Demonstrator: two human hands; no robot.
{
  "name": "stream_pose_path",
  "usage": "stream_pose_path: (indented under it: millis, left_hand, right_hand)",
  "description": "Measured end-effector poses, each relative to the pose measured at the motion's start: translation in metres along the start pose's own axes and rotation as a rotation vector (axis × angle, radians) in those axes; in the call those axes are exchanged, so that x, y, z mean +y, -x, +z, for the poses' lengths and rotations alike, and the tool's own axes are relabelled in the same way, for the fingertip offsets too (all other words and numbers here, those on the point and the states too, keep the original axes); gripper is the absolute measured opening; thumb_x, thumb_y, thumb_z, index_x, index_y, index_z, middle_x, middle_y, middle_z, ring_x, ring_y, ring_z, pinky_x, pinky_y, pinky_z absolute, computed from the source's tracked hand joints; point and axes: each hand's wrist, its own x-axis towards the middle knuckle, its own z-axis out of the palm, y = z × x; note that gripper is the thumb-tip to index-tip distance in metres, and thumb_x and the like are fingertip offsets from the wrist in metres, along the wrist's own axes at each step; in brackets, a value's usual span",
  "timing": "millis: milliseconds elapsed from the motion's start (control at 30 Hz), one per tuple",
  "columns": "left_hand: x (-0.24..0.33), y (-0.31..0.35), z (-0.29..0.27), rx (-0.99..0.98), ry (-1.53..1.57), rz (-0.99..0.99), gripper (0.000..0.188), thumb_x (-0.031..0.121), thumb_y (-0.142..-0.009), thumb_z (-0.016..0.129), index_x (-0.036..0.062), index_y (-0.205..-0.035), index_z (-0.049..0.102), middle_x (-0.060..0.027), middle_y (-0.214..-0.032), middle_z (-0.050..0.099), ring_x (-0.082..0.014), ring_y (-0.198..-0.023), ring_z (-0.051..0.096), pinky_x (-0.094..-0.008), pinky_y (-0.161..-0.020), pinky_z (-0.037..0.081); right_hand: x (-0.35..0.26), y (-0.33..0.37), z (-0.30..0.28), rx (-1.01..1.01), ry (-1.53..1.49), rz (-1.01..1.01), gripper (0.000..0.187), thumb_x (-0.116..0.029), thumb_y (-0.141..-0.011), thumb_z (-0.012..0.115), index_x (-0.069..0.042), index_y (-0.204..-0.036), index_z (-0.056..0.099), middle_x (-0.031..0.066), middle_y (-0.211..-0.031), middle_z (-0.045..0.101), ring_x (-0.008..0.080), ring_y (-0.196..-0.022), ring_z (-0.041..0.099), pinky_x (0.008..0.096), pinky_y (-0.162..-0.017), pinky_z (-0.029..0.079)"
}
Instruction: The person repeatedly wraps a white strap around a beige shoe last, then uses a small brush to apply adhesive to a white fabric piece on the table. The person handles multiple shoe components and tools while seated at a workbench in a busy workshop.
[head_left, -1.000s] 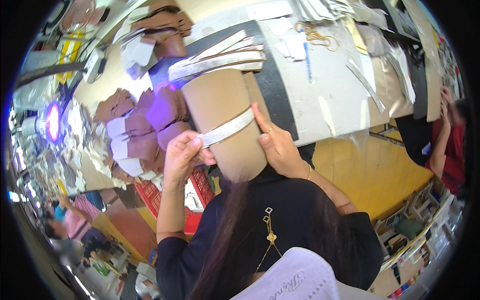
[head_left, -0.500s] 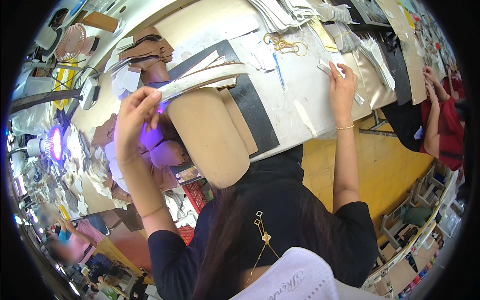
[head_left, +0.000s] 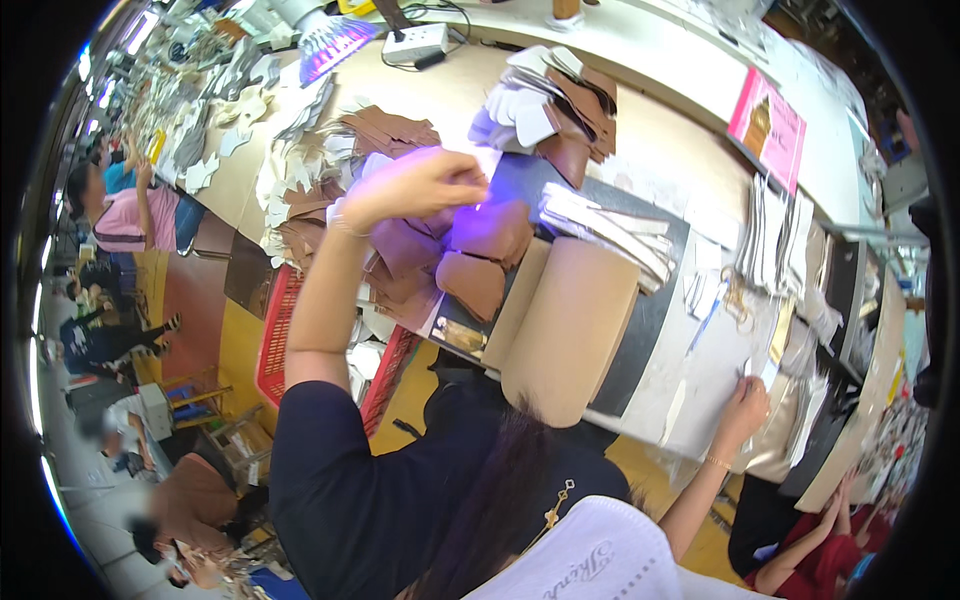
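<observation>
My left hand (head_left: 425, 188) is above stacked brown leather pieces (head_left: 490, 232), under purple light. Its fingers are curled together at the tips; anything between them is too small or blurred to make out. At the right, my right hand (head_left: 745, 408) is closed near the table's edge, with the end of a thin pale strip showing at its fingertips. Between the hands, a curved tan board (head_left: 572, 325) rests partly on a black mat (head_left: 652, 345). Several whitish and brown strips (head_left: 610, 232) lie just beyond the board.
A bright lamp (head_left: 335, 45) and a white power strip (head_left: 415, 42) are at the far left. White and brown cut pieces (head_left: 535, 110) are piled behind the mat. A blue pen (head_left: 708, 318) lies by my right hand. Below the table is a red basket (head_left: 280, 345). Other people sit nearby.
The view has swung left. My left hand has let go of a long whitish strip by the board and moved left over the leather stacks. My right hand still grips the pale strip.
</observation>
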Motion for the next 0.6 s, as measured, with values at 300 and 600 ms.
stream_pose_path:
  millis: [300,600]
  left_hand:
    - [-0.209,-0.001,-0.11,0.458,0.356,-0.575,0.018,0.016,-0.094,0.063,-0.0003,-0.099,0.066,-0.0022,-0.078,0.066,-0.0106,-0.063,0.065,-0.0238,-0.06,0.057]
    - [-0.332,-0.097,-0.105,0.43,-0.495,-0.796,0.056,0.037,-0.07,0.087,-0.0028,-0.105,0.072,-0.026,-0.109,0.07,-0.0368,-0.096,0.071,-0.0426,-0.089,0.055]
  right_hand:
    - [0.042,-0.05,-0.035,-0.809,-0.393,0.042,0.018,-0.001,-0.084,0.068,-0.003,-0.086,0.05,0.006,-0.075,0.063,0.0172,-0.062,0.063,0.0348,-0.061,0.053]
    - [0.042,-0.04,-0.061,-1.131,-0.915,0.624,0.022,0.003,-0.089,0.067,-0.005,-0.082,0.048,-0.0038,-0.166,0.015,0.0139,-0.055,0.061,0.0301,-0.057,0.059]
